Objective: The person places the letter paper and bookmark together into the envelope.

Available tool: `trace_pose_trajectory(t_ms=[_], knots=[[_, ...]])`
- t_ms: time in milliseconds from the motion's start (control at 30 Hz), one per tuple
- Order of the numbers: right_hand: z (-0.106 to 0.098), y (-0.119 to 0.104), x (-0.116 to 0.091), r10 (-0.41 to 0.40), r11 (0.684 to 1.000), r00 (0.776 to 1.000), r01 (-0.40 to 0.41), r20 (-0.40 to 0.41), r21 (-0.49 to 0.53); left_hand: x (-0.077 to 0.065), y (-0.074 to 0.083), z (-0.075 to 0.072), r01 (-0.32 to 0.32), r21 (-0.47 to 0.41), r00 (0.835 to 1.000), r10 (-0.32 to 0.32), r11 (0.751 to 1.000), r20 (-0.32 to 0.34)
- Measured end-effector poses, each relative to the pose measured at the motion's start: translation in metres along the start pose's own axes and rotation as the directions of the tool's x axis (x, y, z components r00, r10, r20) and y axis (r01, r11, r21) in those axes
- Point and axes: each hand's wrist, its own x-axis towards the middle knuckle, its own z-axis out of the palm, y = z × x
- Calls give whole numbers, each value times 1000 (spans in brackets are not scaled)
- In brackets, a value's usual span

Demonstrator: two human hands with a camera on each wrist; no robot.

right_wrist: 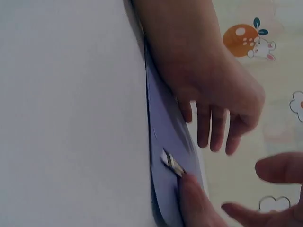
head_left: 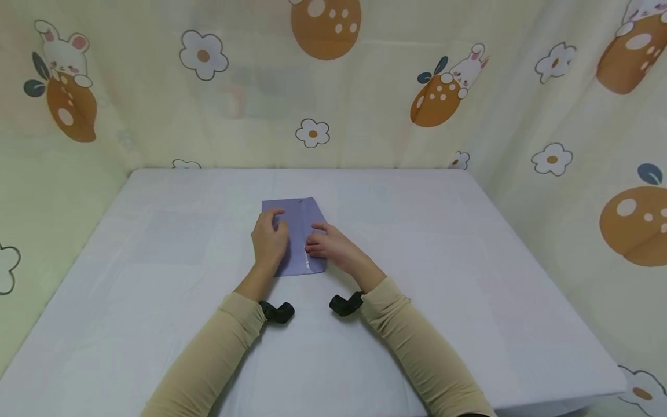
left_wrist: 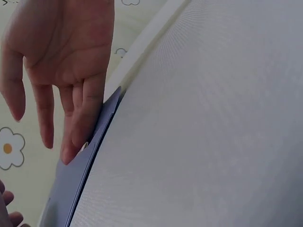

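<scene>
On the white table lies a flat purple envelope (head_left: 294, 217), its right side shaped like a folded flap. A shiny strip (head_left: 307, 263) runs along the flap's inner edge, partly covered by fingers. My left hand (head_left: 271, 238) rests on the envelope's left part, fingers loosely bent and gripping nothing. In the left wrist view, that hand's fingers hang down over the purple surface. My right hand (head_left: 336, 248) lies over the flap. The right wrist view has one of its fingers (right_wrist: 193, 198) touching beside the shiny strip, the other fingers spread apart from it.
A white cloth covers the table (head_left: 443, 260). Behind and beside it hangs a pale curtain (head_left: 250, 104) printed with flowers, rabbits and orange fruit. Black angled devices (head_left: 278, 313) are worn at both wrists, below beige sleeves (head_left: 208, 359).
</scene>
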Motion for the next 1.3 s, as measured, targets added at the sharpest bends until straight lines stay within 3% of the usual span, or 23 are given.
trace_pose_trajectory(t_ms=[100,200,300,400,500,633,767,867,967,1133,1300], knots=[[-9,-3,-1,-4,997,1000,6,26,-79,0,0,-1,-14,-6,999,14,1000,37],[-21,-8,-6,-71,973,996,82,58,-214,1,-1,-1,-44,-12,993,45,999,107],[-34,-16,-13,-168,926,984,178,60,-332,2,-1,-2,-70,-20,987,72,997,146],[-44,-26,-18,-268,860,963,248,18,-446,4,0,-3,-102,-22,985,104,995,140],[-49,-34,-24,-393,750,919,298,-36,-591,7,1,-6,-160,11,980,158,987,118],[-48,-43,-32,-548,551,832,284,-83,-785,10,7,-11,-246,130,965,230,960,130],[-42,-45,-36,-659,358,747,209,-88,-910,10,16,-16,-313,288,948,280,905,151],[-39,-42,-36,-709,268,700,154,-87,-951,8,23,-18,-337,372,941,300,865,153],[-39,-38,-39,-726,248,680,117,-105,-962,6,28,-19,-349,424,937,308,836,164],[-45,-39,-43,-747,268,647,86,-150,-960,7,38,-20,-397,449,918,358,800,173],[-49,-51,-44,-781,276,602,96,-165,-956,16,50,-24,-436,470,893,434,767,120]])
